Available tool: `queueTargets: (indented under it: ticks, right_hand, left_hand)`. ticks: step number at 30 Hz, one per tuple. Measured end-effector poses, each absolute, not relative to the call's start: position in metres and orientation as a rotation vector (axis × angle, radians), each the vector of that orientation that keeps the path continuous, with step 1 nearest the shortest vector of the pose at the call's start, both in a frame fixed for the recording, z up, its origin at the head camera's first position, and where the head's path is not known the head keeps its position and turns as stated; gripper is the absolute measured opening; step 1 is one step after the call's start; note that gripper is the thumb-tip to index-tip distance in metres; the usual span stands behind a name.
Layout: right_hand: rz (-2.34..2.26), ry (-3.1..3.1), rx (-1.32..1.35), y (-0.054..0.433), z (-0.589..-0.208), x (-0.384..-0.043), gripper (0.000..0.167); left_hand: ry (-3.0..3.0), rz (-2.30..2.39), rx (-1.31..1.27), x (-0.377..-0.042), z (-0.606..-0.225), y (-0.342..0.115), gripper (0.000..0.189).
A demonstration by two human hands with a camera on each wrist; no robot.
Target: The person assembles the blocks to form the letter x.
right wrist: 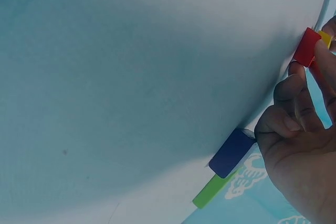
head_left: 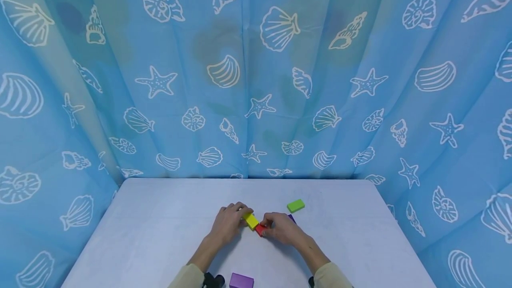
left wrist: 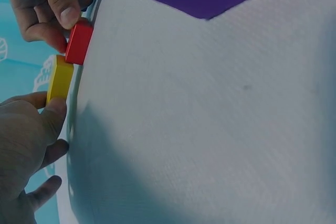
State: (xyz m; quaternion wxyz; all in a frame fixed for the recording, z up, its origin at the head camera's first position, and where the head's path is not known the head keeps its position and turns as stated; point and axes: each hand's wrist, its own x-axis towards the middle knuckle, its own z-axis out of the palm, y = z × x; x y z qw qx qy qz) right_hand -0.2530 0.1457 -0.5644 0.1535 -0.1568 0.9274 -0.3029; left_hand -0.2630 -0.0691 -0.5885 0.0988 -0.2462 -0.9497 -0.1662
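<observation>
Between thumb and fingers, my left hand (head_left: 229, 222) pinches a yellow block (head_left: 251, 221). My right hand (head_left: 283, 228) pinches a smaller-looking red block (head_left: 260, 229) by its end. The two blocks meet end to end in the head view, and the left wrist view shows the red block (left wrist: 79, 42) at the tip of the yellow block (left wrist: 60, 78). Just beyond the right hand lies a dark blue block (right wrist: 232, 153), mostly hidden by that hand in the head view.
A light green block (head_left: 296, 206) lies on the white table (head_left: 160, 217) at the back right. Close to the front edge of the view sits a purple block (head_left: 242, 280). A blue shell-patterned curtain (head_left: 248, 79) hangs behind and at both sides.
</observation>
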Motion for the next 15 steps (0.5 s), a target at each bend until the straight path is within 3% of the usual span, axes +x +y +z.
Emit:
queueTargets:
  ticks: [15]
  right_hand:
    - [-0.885, 2.659, -0.461, 0.1457, -0.5644, -0.2515, 0.013]
  left_hand:
    - [-2.798, -0.446, -0.730, -0.2651, -0.5914, -0.0668, 0.037]
